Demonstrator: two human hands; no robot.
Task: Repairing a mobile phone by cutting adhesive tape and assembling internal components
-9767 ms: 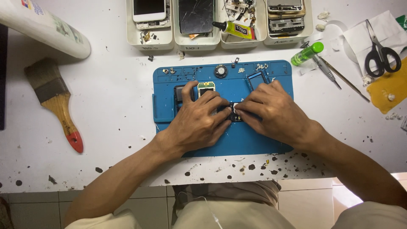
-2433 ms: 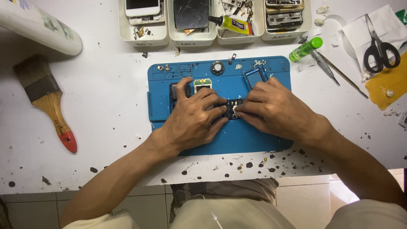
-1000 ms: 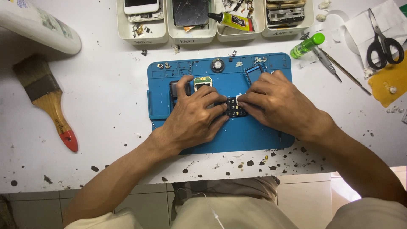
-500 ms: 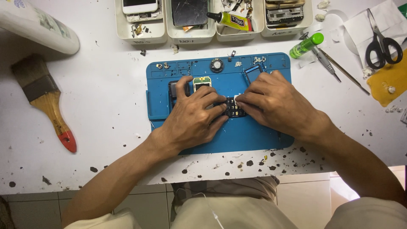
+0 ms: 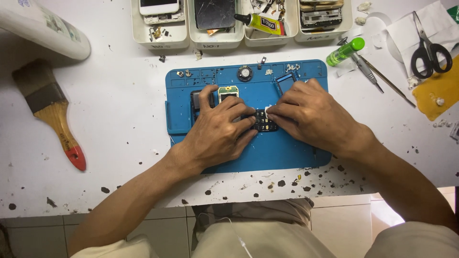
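Both hands meet over a small black keypad-like phone part (image 5: pixel 263 121) lying near the middle of a blue rubber work mat (image 5: pixel 287 153) on a white, paint-flecked table (image 5: pixel 119 124).

Left hand (image 5: pixel 217 134): palm down, fingers curled, fingertips pressed onto the left edge of the black part. Index finger stretches up beside a dark rectangular component (image 5: pixel 196 99) and a small green circuit board (image 5: pixel 228 91) at the mat's upper left. Whether it grips the part or merely steadies it, cannot tell.

Right hand (image 5: pixel 311 117): palm down, fingers bunched and nearly closed, tips at the upper right corner of the black part, pinching at a small white bit (image 5: pixel 268 108) there. Just above the knuckles sits a small blue-framed screen piece (image 5: pixel 285 83).

Along the mat's top edge: a round black speaker disc (image 5: pixel 245 73) and loose screws.

Beyond the mat, a row of white plastic bins (image 5: pixel 162 40) holds phone parts; a yellow glue tube (image 5: pixel 260 23) lies across one. To the right: a green cylindrical bottle (image 5: pixel 345 51), metal tweezers (image 5: pixel 364 69), black-handled scissors (image 5: pixel 428 48) on white paper, a yellow pad (image 5: pixel 442 93). Far left: a wooden-handled paintbrush with a red tip (image 5: pixel 52 114).
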